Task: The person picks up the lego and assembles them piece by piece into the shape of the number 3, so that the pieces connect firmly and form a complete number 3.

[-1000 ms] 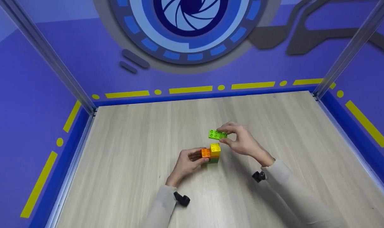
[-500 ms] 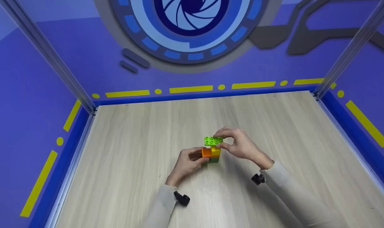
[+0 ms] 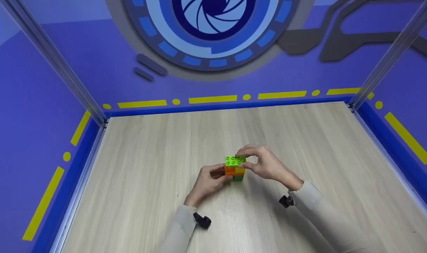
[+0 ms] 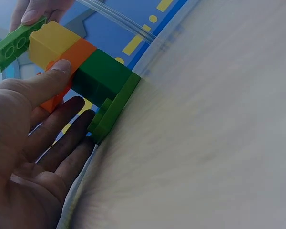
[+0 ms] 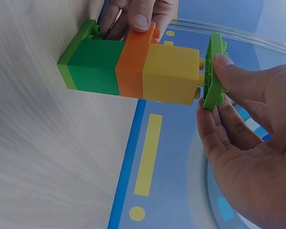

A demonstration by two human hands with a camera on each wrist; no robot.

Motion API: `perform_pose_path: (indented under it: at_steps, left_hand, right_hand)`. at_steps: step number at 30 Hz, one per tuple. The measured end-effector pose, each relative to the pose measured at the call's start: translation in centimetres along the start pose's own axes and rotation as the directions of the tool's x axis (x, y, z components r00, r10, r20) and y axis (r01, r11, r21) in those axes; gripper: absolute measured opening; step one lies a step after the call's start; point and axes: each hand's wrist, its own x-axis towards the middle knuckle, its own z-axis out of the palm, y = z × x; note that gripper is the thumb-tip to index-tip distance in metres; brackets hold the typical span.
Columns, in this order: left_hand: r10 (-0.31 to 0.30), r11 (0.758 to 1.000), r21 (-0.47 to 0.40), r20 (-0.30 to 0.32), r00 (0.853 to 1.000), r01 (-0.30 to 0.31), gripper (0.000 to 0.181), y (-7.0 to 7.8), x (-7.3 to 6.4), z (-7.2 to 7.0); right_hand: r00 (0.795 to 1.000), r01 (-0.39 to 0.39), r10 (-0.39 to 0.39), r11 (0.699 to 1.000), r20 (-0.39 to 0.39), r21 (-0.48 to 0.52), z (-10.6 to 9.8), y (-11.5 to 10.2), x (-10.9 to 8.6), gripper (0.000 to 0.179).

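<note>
A small tower of toy building bricks stands on the table. From the bottom it has a thin light green plate (image 5: 64, 74), a dark green brick (image 5: 96, 67), an orange brick (image 5: 132, 67) and a yellow brick (image 5: 169, 74). The orange brick juts out toward my left hand (image 3: 206, 182), whose thumb and fingers pinch that end. Between thumb and fingertips, my right hand (image 3: 268, 164) holds another thin green plate (image 3: 234, 161), studs up. In the right wrist view this plate sits right at the studs of the yellow brick, slightly tilted, with a narrow gap showing.
The pale wood-grain table (image 3: 146, 168) is bordered at the back and sides by blue printed panels (image 3: 213, 84). Metal posts (image 3: 58, 66) rise at the far corners. A black camera mount (image 3: 202, 220) sits on each wrist.
My right hand has brought the green plate down and left, from behind the tower to over the yellow brick and the orange end. The left hand and tower have stayed in place.
</note>
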Motion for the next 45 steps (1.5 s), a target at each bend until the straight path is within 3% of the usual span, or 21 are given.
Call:
perform_pose_path:
  at_steps: [10,26,36,45]
  left_hand:
    - [0.012,1.0,0.008,0.005,1.0,-0.012,0.043,-0.2,0.0,0.1]
    - [0.016,1.0,-0.01,0.016,1.0,-0.016,0.046,-0.3,0.0,0.0]
    - [0.008,1.0,-0.003,0.01,1.0,-0.008,0.045,-0.3,0.0,0.1]
    - [0.018,0.999,0.039,0.002,1.0,-0.018,0.045,-0.3,0.0,0.1]
  right_hand:
    - [1.0,0.009,-0.009,1.0,0.023,0.008,0.5,0.0,0.0,0.027]
    - [0.999,0.048,-0.049,0.998,-0.011,-0.032,0.6,0.2,-0.2,0.028]
    - [0.998,0.043,-0.039,0.995,-0.04,0.091,1.1,0.8,-0.6,0.027]
    - [0.998,0.019,-0.011,0.991,-0.066,0.133,1.3,1.1,-0.8,0.027]
